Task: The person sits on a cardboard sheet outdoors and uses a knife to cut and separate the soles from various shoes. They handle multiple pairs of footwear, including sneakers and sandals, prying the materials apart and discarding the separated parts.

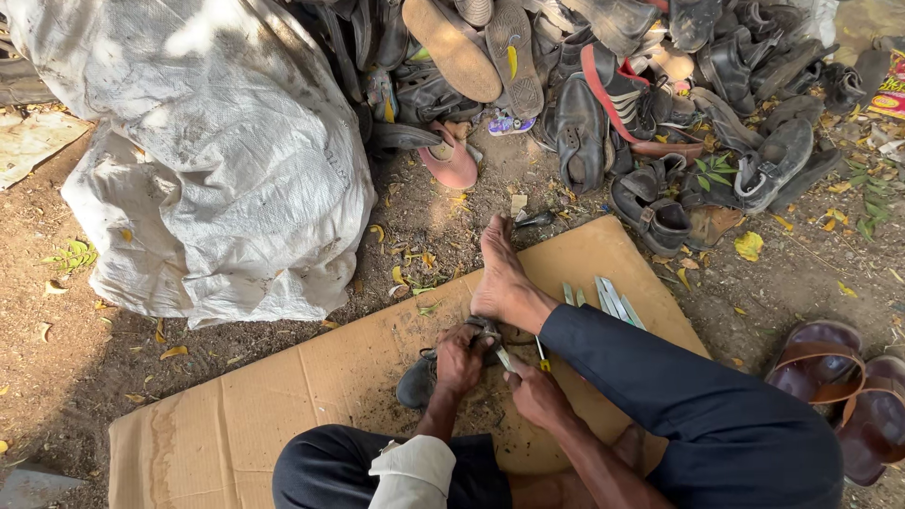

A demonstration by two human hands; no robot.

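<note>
I sit on a sheet of brown cardboard [283, 396] on the ground. My left hand [459, 358] grips a worn black shoe [420, 377] and presses it against the cardboard. Just to its right, my right hand [534, 396] holds a small blade [505, 359] against the shoe. My bare foot [500, 273] rests beside the shoe, and my leg in dark trousers [679, 386] crosses the cardboard. Part of the shoe is hidden under my left hand.
A big heap of old shoes and sandals [603, 85] lies at the back. A bulging white sack [217, 151] stands at the left. Several metal blades [608, 300] lie on the cardboard. Brown sandals [839, 386] sit on the dirt at the right.
</note>
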